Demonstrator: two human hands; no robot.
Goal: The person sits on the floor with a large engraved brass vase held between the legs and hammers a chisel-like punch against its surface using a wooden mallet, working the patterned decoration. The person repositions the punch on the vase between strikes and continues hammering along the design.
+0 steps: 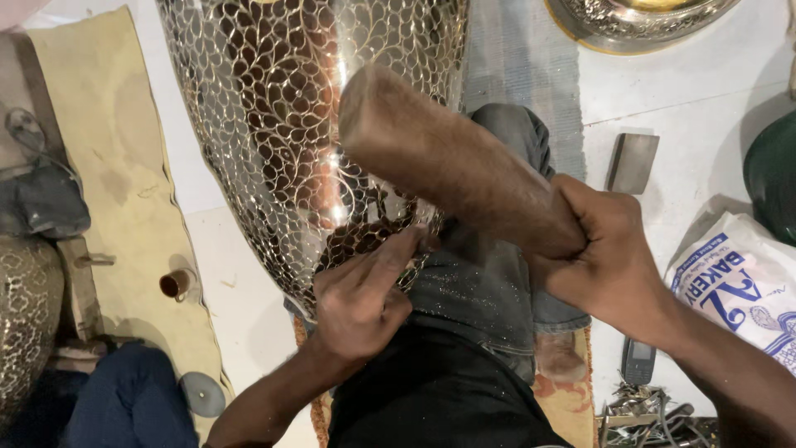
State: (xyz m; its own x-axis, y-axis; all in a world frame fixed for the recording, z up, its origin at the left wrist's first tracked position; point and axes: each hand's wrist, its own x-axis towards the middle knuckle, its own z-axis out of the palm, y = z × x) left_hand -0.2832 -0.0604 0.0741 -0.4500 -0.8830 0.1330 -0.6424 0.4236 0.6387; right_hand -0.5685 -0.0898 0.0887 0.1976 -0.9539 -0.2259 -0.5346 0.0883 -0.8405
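Brass-coloured pierced metalwork, a large vessel point(307, 124) with a leaf-shaped lattice cut through its wall, lies across the person's lap and runs from centre frame to twelve o'clock.

The right hand point(609, 261), at three o'clock of centre, has its grip pressed tight around the narrow end of a wooden mallet point(448, 162). The mallet's thick, blunt head points toward eleven o'clock and hangs over the vessel's shiny wall.

The left hand point(365, 294), at six o'clock of centre, rests against the lower edge of the vessel. Its fingers are drawn together and pinch something at the lattice; what they pinch is too small to tell.

White plastic bag point(738, 278) with blue print at four o'clock, crumpled, lying on the pale floor point(705, 91). Just above it at three o'clock, a dark green rounded object point(773, 174), partly out of frame. A small grey rectangular block point(633, 163) lies at two o'clock. A dark handset point(638, 361) lies at five o'clock, with a heap of metal scraps point(647, 411) just below it.

At nine o'clock, a tan mat point(116, 166) carries a small copper-coloured tube point(177, 284). A second pierced metal piece point(29, 323) stands at eight o'clock, and the rim of another vessel point(638, 21) shows at one o'clock.
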